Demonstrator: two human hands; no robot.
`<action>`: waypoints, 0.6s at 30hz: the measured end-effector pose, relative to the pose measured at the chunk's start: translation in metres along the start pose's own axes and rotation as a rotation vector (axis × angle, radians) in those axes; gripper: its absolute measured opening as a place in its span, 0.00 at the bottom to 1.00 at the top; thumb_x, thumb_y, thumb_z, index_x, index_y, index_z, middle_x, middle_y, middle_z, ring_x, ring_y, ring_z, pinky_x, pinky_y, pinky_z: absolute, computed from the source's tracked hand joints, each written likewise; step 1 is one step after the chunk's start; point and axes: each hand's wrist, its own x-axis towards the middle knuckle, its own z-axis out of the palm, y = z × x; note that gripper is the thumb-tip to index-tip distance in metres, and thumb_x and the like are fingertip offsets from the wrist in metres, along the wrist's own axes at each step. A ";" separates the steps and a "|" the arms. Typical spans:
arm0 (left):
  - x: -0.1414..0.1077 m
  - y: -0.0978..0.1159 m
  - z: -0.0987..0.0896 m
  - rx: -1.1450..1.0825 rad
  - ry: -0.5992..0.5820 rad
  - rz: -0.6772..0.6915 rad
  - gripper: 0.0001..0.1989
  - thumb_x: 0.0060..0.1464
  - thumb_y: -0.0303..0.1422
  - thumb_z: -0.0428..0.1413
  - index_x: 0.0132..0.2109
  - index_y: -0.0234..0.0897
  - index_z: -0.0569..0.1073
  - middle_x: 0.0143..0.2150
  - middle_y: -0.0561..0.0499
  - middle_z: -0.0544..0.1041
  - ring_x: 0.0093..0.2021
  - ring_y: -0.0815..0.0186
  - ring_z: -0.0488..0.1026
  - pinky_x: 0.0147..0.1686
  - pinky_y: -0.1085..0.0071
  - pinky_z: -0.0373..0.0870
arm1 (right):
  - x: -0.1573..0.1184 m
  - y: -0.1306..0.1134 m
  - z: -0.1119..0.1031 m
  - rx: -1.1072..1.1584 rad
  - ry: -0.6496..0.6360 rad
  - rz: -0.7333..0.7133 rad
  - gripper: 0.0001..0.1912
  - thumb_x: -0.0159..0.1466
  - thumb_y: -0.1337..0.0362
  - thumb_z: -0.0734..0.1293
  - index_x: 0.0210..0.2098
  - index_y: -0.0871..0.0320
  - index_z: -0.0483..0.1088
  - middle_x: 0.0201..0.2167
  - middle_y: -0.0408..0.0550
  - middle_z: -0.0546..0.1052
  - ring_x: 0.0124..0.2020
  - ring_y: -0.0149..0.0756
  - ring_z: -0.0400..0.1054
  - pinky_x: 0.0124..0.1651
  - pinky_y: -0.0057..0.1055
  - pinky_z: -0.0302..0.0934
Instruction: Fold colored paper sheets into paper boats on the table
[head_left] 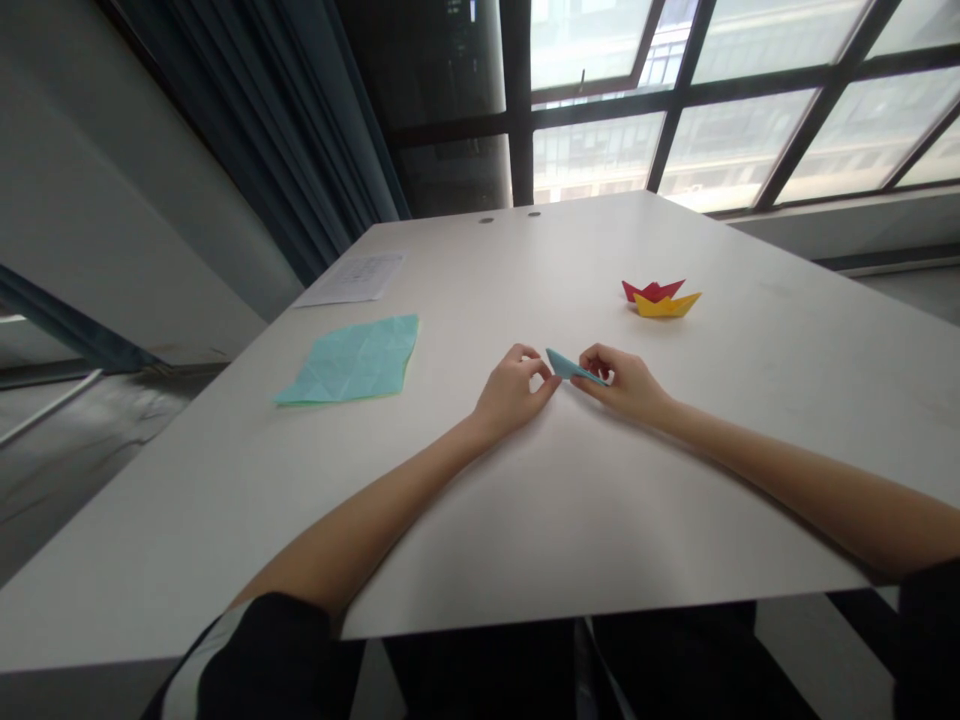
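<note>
A small piece of folded light-blue paper [568, 368] is held just above the white table, between my two hands. My right hand [619, 380] pinches its right end between thumb and fingers. At the paper's lower left corner, the thumb and index finger of my left hand [517, 388] come together in a pinch. The fingertips there cover that corner in part. Beyond my right hand stand two folded paper boats, a yellow one [666, 306] in front of a red one [651, 291]. They touch or nearly touch each other.
Creased light-blue paper sheets [356, 360] lie to the left, with a yellow-green edge showing underneath. Behind them is a printed white sheet [356, 278] near the left edge of the white table [510, 530]. A dark curtain [300, 130] and windows [600, 150] stand past the far end.
</note>
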 end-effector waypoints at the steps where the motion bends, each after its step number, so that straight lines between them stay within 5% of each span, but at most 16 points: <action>1: 0.000 0.001 0.001 -0.081 -0.019 -0.044 0.11 0.52 0.38 0.53 0.31 0.33 0.72 0.39 0.46 0.70 0.30 0.70 0.69 0.35 0.69 0.69 | 0.000 -0.003 0.000 0.000 0.014 -0.020 0.07 0.56 0.60 0.65 0.29 0.57 0.63 0.22 0.41 0.68 0.23 0.29 0.59 0.27 0.27 0.56; 9: -0.001 0.002 0.012 -0.646 -0.104 -0.264 0.15 0.50 0.42 0.55 0.34 0.35 0.63 0.29 0.54 0.71 0.25 0.72 0.70 0.25 0.76 0.65 | -0.002 -0.014 0.004 0.052 -0.041 -0.100 0.09 0.56 0.58 0.65 0.33 0.56 0.65 0.27 0.44 0.72 0.28 0.31 0.64 0.31 0.29 0.59; 18: 0.002 -0.003 0.014 -0.795 -0.078 -0.293 0.14 0.46 0.39 0.58 0.31 0.34 0.63 0.27 0.56 0.68 0.26 0.74 0.68 0.31 0.74 0.67 | -0.002 -0.007 0.004 0.269 -0.091 0.016 0.12 0.57 0.56 0.65 0.35 0.57 0.65 0.32 0.46 0.73 0.30 0.32 0.66 0.35 0.31 0.63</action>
